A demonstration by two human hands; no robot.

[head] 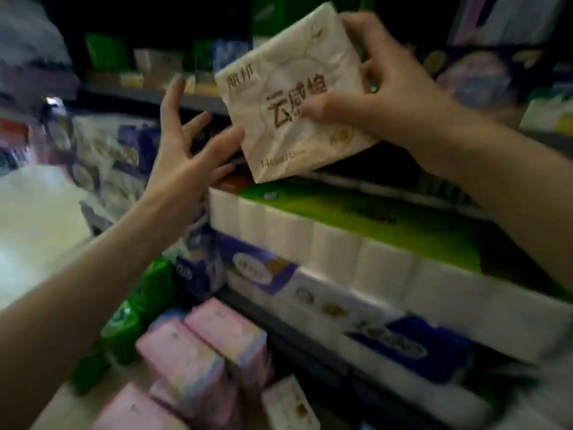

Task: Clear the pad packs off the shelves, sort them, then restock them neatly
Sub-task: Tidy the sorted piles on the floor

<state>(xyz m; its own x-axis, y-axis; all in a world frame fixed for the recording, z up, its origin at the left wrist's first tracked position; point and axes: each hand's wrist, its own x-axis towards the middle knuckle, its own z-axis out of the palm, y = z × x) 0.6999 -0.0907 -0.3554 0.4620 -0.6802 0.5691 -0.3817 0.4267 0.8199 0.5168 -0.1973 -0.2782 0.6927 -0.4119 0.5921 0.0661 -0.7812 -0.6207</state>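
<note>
Holding a white pad pack (294, 97) up in front of the shelves, our right hand (381, 91) pinches it, thumb on the printed face and fingers curled behind its right edge. Just left of that pack, our left hand (186, 150) is spread wide, its fingertips near the pack's lower left corner. Directly below the pack lies a green-topped tissue bundle (356, 231), and well below, pink pad packs (198, 355) sit clustered together.

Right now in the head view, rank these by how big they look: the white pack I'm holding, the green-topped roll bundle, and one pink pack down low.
1. green-topped roll bundle
2. white pack, gripped by the right hand; nearness to the camera enlarges it
3. pink pack
</note>
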